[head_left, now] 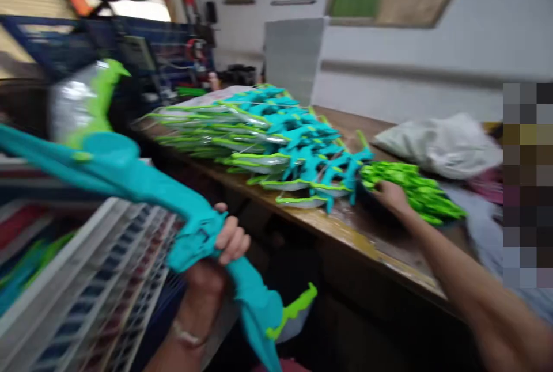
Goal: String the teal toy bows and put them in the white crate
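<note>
My left hand [224, 242] is shut around the middle of a long teal plastic toy piece [142, 185] with a lime green tip, held low in front of me. My right hand [391, 196] reaches out over the wooden table [345, 231] and touches a pile of small lime green plastic parts [410, 188]. Whether its fingers hold a part is blurred. Between the hands, a long overlapping row of teal and lime green pieces [276, 141] lies stacked along the table.
A white plastic bag [440, 144] lies at the back right of the table. A white slatted rack [86, 291] stands at my lower left, and a blue wire rack [64, 44] with a silvery bag stands behind it. A grey wall runs behind the table.
</note>
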`<state>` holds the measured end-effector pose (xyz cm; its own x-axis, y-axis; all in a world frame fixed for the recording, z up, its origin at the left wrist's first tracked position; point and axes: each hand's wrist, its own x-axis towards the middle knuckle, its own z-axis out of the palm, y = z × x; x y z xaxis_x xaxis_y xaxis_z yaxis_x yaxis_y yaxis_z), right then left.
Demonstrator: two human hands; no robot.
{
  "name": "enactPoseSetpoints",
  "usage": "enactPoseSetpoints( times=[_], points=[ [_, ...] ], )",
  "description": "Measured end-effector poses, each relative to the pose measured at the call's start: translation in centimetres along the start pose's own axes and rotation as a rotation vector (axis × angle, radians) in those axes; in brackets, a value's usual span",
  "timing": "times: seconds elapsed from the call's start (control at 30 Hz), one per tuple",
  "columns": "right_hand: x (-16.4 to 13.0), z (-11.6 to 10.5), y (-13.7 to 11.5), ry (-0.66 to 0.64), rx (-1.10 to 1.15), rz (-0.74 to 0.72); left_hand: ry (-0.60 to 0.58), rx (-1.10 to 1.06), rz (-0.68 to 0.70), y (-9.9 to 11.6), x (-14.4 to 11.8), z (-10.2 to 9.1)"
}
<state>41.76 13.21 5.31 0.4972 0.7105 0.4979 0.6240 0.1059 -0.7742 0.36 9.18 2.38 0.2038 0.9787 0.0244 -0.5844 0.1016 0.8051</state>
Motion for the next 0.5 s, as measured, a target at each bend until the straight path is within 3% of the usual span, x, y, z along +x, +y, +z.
enactPoseSetpoints(
  times=[0.1, 0.23, 0.4, 0.5],
  points=[
    [2.2, 0.7, 2.9, -0.036, -0.114, 0.259, 0.052, -0.289, 0.038, -0.5, -2.6, -0.7],
    [2.5, -0.4, 4.7, 0.091, -0.163, 0.392, -0.017, -0.493, 0.022, -2.4, -3.9, -0.7],
    [0.4, -0.1, 2.3, 0.24, 0.061, 0.334, -0.049, -0.526, -0.049, -3.7, -5.7, -2.1],
    [-3.0, 1.7, -0.8, 0.146, 0.277, 0.307, -0.049, -0.535, -0.084, -4.6, -5.9, -2.6]
  ],
)
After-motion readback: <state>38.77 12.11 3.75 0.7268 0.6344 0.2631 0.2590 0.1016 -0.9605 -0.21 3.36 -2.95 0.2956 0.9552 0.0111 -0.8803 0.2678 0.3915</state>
